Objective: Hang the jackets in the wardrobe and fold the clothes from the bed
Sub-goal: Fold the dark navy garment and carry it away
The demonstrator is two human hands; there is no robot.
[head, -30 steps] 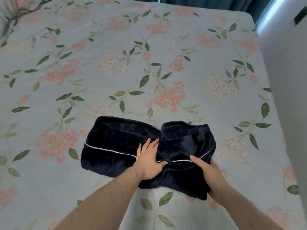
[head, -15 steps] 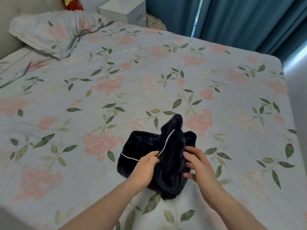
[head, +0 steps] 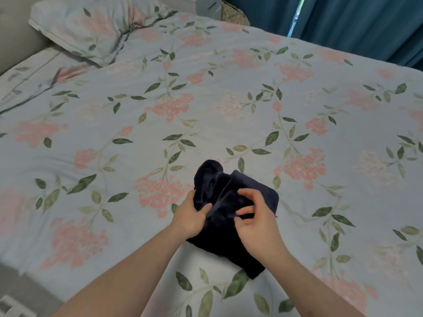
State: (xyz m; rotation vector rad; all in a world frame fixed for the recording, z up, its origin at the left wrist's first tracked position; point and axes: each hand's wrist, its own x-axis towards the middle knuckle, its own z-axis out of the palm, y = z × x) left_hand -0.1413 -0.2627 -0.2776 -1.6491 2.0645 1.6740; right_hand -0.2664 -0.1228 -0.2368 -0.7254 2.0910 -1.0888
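Since 0.5 s ago the white-piped flap that stood upright has dropped, and the dark navy garment (head: 231, 202) now sits as a more compact bundle with no piping showing; both hands have closed in over its top.

At far left a grey floor strip (head: 20, 284) shows below the edge of the bed (head: 114, 156), whose floral cover fills most of the view. A matching pillow (head: 96, 26) lies at the upper left, well apart from the work.

Moving right, the left hand (head: 191, 216) grips the bundle's left side, thumb on top and fingers curled round the fabric edge. The garment lies on the cover between the 2 hands, its far end humped up beyond them and its near corner trailing toward the person under the right wrist.

The right hand (head: 256, 220) rests on the bundle's right half, fingers bent and pinching plush folds (how much cloth they catch is hard to tell).

Farther right, teal curtains (head: 354, 26) hang behind the bed, with a pale box-like thing (head: 206, 6) near the top edge.
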